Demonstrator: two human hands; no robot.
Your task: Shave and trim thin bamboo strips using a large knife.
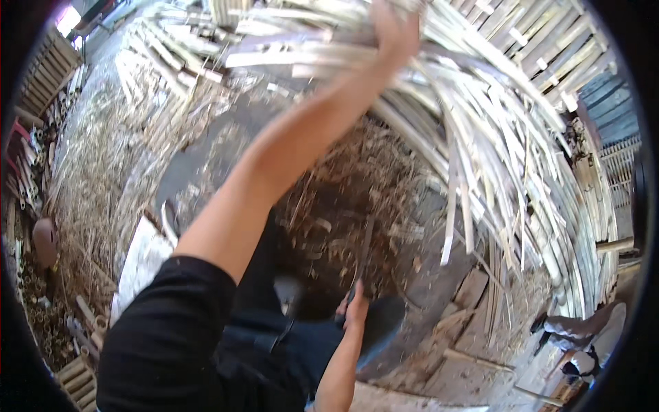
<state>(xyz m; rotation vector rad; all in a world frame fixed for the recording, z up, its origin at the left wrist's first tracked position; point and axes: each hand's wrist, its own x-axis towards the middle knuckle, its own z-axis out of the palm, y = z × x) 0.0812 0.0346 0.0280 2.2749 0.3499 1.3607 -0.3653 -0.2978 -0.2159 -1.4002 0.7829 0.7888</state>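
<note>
My left hand (pixel 395 31) is raised high at the top of the view, closed on a thick bundle of long pale bamboo strips (pixel 480 137). The strips fan out and droop down to the right. My left arm, in a black short sleeve, stretches up from the lower left. My right hand (pixel 355 309) hangs low by my legs, fingers closed on a dark slim tool (pixel 366 247) that points up over the ground. My dark shoes (pixel 381 323) stand just below it.
A heap of brown bamboo shavings (pixel 343 199) covers the ground ahead. Stacked bamboo poles (pixel 576 62) line the right side. Short cut bamboo tubes (pixel 41 323) and a brown round pot (pixel 44 240) lie at the left. Wooden planks (pixel 473 288) lie at the lower right.
</note>
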